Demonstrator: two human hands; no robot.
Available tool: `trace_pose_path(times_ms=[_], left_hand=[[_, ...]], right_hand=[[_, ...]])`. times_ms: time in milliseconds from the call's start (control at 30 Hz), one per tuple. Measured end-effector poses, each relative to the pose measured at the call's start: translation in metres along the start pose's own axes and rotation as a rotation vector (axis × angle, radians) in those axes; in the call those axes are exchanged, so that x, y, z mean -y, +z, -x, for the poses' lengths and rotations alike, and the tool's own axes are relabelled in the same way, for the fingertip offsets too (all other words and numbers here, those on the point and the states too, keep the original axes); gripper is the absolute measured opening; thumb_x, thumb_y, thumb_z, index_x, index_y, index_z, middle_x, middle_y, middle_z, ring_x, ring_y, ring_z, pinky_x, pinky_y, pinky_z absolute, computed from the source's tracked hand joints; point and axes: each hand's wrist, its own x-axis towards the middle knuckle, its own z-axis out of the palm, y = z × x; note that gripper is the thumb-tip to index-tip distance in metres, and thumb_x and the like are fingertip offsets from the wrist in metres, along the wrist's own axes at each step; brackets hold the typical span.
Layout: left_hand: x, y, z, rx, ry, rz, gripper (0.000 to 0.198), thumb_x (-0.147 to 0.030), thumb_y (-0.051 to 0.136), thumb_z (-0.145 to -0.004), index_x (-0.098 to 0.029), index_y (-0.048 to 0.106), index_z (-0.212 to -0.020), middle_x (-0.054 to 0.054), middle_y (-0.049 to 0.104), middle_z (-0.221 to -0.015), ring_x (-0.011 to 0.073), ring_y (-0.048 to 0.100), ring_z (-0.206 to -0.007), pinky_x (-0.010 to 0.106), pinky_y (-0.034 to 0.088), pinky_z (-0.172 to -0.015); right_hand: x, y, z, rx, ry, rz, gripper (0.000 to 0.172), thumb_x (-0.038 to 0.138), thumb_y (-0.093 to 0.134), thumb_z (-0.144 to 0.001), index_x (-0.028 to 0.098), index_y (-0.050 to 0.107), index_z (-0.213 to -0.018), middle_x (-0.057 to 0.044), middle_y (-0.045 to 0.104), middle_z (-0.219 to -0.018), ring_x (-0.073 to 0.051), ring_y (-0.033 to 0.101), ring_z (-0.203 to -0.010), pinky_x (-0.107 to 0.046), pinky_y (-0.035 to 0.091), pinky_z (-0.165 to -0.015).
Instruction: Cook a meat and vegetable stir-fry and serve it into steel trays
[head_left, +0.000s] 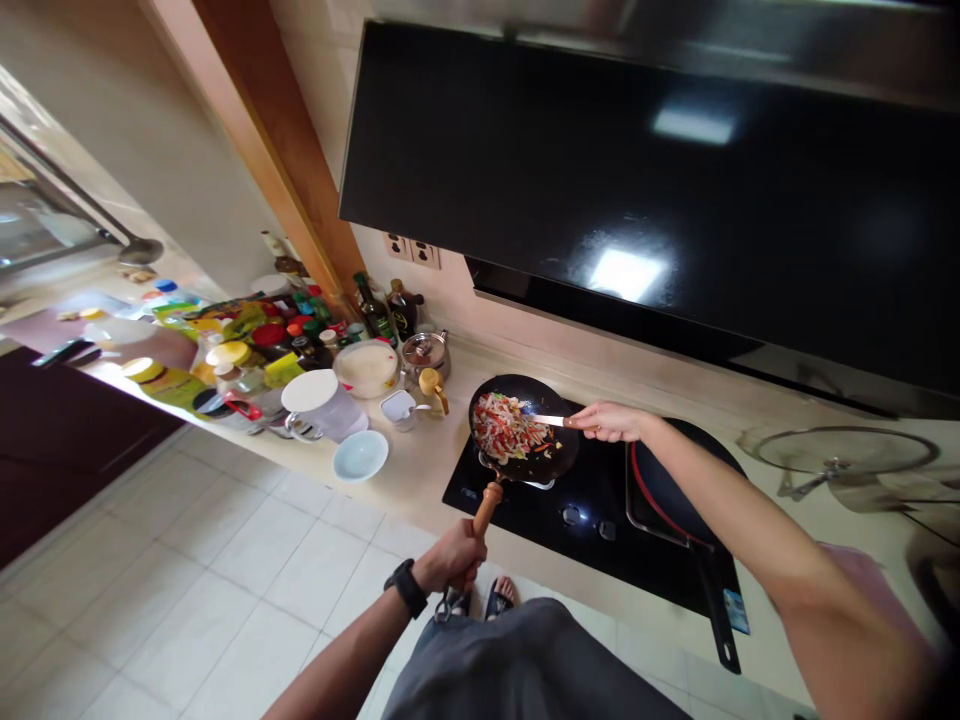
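Observation:
My left hand [450, 556] grips the turned wooden handle [486, 508] of a black wok [555, 455], which sits tilted on a black glass gas hob [525, 530]. My right hand [609, 422] holds a wood-handled metal spatula [547, 420], its blade reaching into the pan. A stir-fry of pale shreds with red and orange strips [506, 428] fills the wok's left side. To the right of my right forearm, a second dark pan [667, 480] with a red-edged rim rests on the hob, its long black handle [716, 610] jutting over the counter edge.
Beside the hob stand a pale blue bowl [360, 455], a white-lidded jug [322, 405], a covered dish [366, 368] and a small glass pot [425, 358]. Several bottles and packets crowd the counter [420, 470] to the left. A black range hood [600, 180] hangs overhead; tiled floor lies below.

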Motion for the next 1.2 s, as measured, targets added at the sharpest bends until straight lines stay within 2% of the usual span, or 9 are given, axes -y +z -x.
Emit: trace_pose_path(times_ms=[100, 200, 367, 500, 667, 800, 1000, 1100, 1200], left_hand=[[-0.01, 0.001, 0.008, -0.015, -0.012, -0.069, 0.024, -0.019, 0.067, -0.068, -0.022, 0.046, -0.058, -0.004, 0.046, -0.036, 0.0111, 0.043, -0.028, 0.019, 0.035, -0.031], [-0.014, 0.008, 0.012, -0.009, -0.019, -0.047, 0.027, -0.022, 0.068, -0.072, -0.022, 0.045, -0.059, -0.004, 0.046, -0.039, 0.0109, 0.043, -0.029, 0.021, 0.036, -0.032], [-0.015, 0.027, 0.015, -0.008, -0.02, 0.061, 0.029, -0.022, 0.07, -0.073, -0.023, 0.043, -0.061, -0.005, 0.048, -0.044, 0.0097, 0.044, -0.032, 0.022, 0.04, -0.036], [-0.017, 0.042, 0.018, -0.013, -0.022, 0.077, 0.026, -0.021, 0.066, -0.073, -0.023, 0.043, -0.06, -0.005, 0.046, -0.042, 0.0091, 0.041, -0.03, 0.022, 0.039, -0.035], [-0.016, 0.05, 0.016, -0.016, -0.012, 0.09, 0.024, -0.019, 0.064, -0.072, -0.022, 0.044, -0.061, -0.005, 0.046, -0.041, 0.01, 0.043, -0.031, 0.02, 0.036, -0.034], [-0.011, 0.053, 0.012, -0.016, -0.004, 0.106, 0.022, -0.018, 0.064, -0.069, -0.022, 0.044, -0.06, -0.005, 0.046, -0.04, 0.0089, 0.041, -0.029, 0.021, 0.036, -0.033], [-0.004, 0.052, 0.006, -0.049, 0.015, 0.113, 0.02, -0.016, 0.063, -0.066, -0.022, 0.044, -0.062, -0.007, 0.046, -0.042, 0.0084, 0.041, -0.031, 0.021, 0.039, -0.035], [-0.002, 0.051, 0.002, -0.068, 0.019, 0.086, 0.022, -0.016, 0.063, -0.066, -0.023, 0.043, -0.062, -0.007, 0.045, -0.041, 0.0094, 0.043, -0.032, 0.022, 0.041, -0.036], [-0.001, 0.05, 0.001, -0.052, 0.019, 0.076, 0.022, -0.017, 0.064, -0.067, -0.024, 0.043, -0.064, -0.006, 0.046, -0.04, 0.0104, 0.044, -0.032, 0.021, 0.038, -0.036]], right_hand=[[-0.006, 0.048, 0.032, -0.066, -0.086, 0.082, 0.037, 0.033, 0.051, -0.101, 0.02, 0.074, -0.126, 0.001, 0.066, -0.07, -0.009, 0.048, -0.05, -0.021, 0.035, -0.052], [-0.027, 0.115, 0.065, -0.321, -0.264, 0.36, 0.045, 0.021, 0.046, -0.1, 0.019, 0.067, -0.14, -0.011, 0.077, -0.102, -0.02, 0.072, -0.089, -0.027, 0.051, -0.079], [-0.072, 0.2, 0.109, -0.41, -0.068, 0.727, 0.059, 0.015, 0.035, -0.102, 0.015, 0.042, -0.161, -0.021, 0.072, -0.119, -0.027, 0.076, -0.089, -0.034, 0.056, -0.079], [-0.088, 0.2, 0.148, -0.416, -0.089, 0.721, 0.06, 0.019, 0.031, -0.104, 0.022, 0.038, -0.163, -0.018, 0.071, -0.121, -0.024, 0.075, -0.08, -0.034, 0.057, -0.075], [-0.073, 0.176, 0.172, -0.327, -0.107, 0.756, 0.06, 0.02, 0.034, -0.103, 0.021, 0.039, -0.163, -0.017, 0.071, -0.115, -0.025, 0.073, -0.088, -0.034, 0.055, -0.08], [-0.052, 0.173, 0.13, -0.284, -0.011, 0.829, 0.06, 0.014, 0.04, -0.1, 0.018, 0.043, -0.16, -0.019, 0.071, -0.116, -0.027, 0.073, -0.095, -0.032, 0.052, -0.08], [-0.035, 0.169, 0.055, -0.482, 0.036, 0.672, 0.053, 0.023, 0.037, -0.106, 0.023, 0.044, -0.159, -0.013, 0.073, -0.113, -0.024, 0.073, -0.098, -0.03, 0.049, -0.082], [-0.027, 0.187, 0.044, -0.441, 0.017, 0.68, 0.054, 0.021, 0.036, -0.106, 0.019, 0.04, -0.16, -0.015, 0.073, -0.115, -0.025, 0.072, -0.1, -0.03, 0.049, -0.084], [-0.027, 0.201, 0.064, -0.338, 0.052, 0.806, 0.06, 0.015, 0.036, -0.104, 0.016, 0.034, -0.163, -0.019, 0.07, -0.12, -0.027, 0.073, -0.097, -0.031, 0.049, -0.079]])
